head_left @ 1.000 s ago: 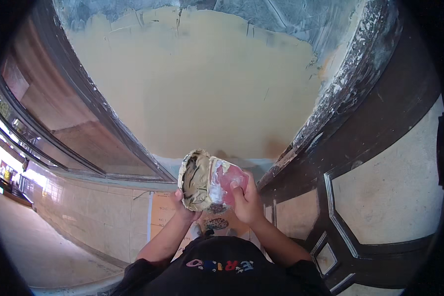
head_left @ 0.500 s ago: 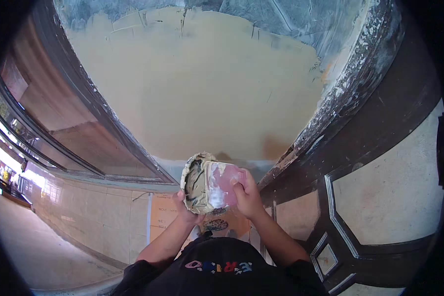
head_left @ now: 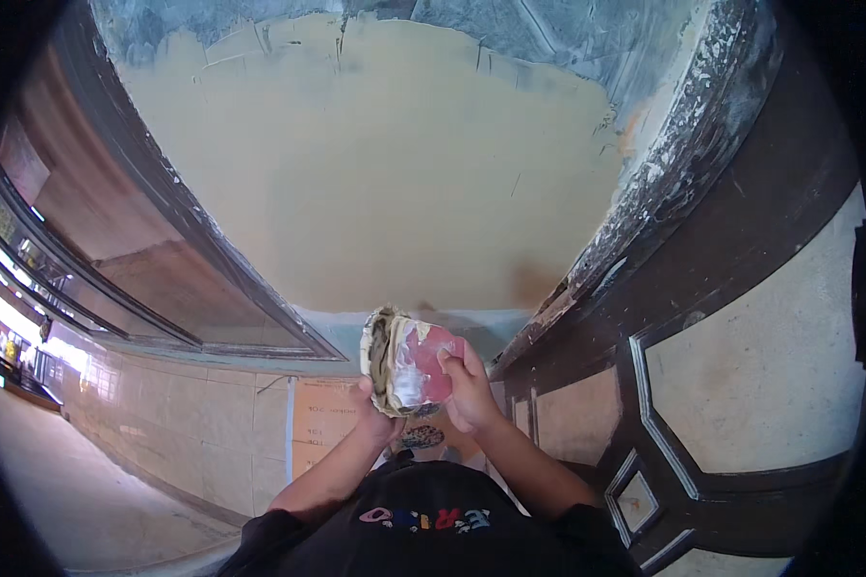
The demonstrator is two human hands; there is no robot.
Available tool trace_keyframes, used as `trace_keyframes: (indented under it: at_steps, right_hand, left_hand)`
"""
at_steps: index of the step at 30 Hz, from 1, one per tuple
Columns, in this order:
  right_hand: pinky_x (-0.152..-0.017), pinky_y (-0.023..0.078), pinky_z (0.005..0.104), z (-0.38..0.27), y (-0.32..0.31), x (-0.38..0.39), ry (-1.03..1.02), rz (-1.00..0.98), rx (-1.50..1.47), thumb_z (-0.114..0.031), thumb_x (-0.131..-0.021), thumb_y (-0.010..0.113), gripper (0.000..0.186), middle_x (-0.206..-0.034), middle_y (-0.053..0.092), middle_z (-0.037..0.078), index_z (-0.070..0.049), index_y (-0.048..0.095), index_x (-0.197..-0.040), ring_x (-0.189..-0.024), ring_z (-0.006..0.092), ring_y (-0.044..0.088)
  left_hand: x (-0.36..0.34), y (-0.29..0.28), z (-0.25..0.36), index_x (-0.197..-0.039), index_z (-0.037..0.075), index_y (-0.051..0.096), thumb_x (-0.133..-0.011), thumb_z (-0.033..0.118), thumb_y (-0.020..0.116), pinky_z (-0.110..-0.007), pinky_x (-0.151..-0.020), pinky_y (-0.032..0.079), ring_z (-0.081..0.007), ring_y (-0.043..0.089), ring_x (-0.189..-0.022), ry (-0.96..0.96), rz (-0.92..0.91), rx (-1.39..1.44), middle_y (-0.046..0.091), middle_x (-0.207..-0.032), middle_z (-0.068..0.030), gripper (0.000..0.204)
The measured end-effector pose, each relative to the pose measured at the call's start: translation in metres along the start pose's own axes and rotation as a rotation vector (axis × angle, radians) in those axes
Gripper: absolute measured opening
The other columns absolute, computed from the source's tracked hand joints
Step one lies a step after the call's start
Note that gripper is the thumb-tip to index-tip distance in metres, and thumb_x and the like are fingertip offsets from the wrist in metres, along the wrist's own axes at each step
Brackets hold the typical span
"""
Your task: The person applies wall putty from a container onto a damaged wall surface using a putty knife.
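In front of my body, my left hand [head_left: 379, 419] grips a putty-crusted round bowl [head_left: 379, 358] from its left and underside. The bowl is tipped, and its opening shows as a narrow oval with putty inside. My right hand [head_left: 470, 387] holds a pink flat putty spreader [head_left: 439, 358], thumb on its face and fingers hidden behind. Pale putty smears the spreader's left part, which lies against the bowl's right rim. Beyond them stands a wall panel coated with smooth beige putty [head_left: 375, 173], its upper edge ragged against bluish grey surface [head_left: 491, 24].
A dark frame with flaking white paint [head_left: 659, 178] borders the panel on the right, beside a brown-and-cream panelled door [head_left: 760, 346]. Window frames [head_left: 96, 279] run along the left above a tiled wall [head_left: 173, 413]. An orange printed sheet [head_left: 319, 423] lies below my hands.
The bowl has turned, so its opening looks narrower than before. My right hand and the spreader have shifted slightly left and down. The view has moved a little.
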State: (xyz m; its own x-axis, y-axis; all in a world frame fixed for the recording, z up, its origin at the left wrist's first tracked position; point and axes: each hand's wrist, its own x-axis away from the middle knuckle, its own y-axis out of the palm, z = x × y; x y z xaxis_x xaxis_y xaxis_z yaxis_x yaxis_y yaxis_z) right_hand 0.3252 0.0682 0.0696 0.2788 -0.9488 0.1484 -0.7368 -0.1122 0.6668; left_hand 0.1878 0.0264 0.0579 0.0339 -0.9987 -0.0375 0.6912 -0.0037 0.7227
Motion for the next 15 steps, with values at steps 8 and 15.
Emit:
trace_keyframes:
  at_steps: [8, 15]
  right_hand:
    - [-0.093, 0.048, 0.0351, -0.047, -0.005, 0.000, -0.125, 0.078, -0.052, -0.013, -0.098, 0.052, 0.031, -0.118, 0.058, 0.004, -0.005, 0.048, -0.128, -0.108, 0.0157, 0.057]
    - [-0.080, 0.049, 0.0278, -0.138, -0.009, 0.008, -0.645, 0.101, 0.859, -0.009, -0.093, 0.058, 0.025, -0.102, 0.068, 0.009, -0.002, 0.063, -0.116, -0.090, 0.0157, 0.064]
  left_hand:
    - [-0.002, -0.001, 0.017, -0.139, 0.010, 0.045, -0.087, 0.062, 0.046, -0.046, -0.108, 0.038, -0.0289, 0.049, -0.127, -0.076, 0.098, 0.318, 0.050, -0.139, -0.0105, 0.074]
    - [0.018, -0.025, 0.019, -0.138, 0.014, 0.048, -0.087, 0.065, 0.044, -0.051, -0.107, 0.038, -0.0309, 0.048, -0.127, -0.164, 0.127, 0.342, 0.051, -0.139, -0.0090, 0.072]
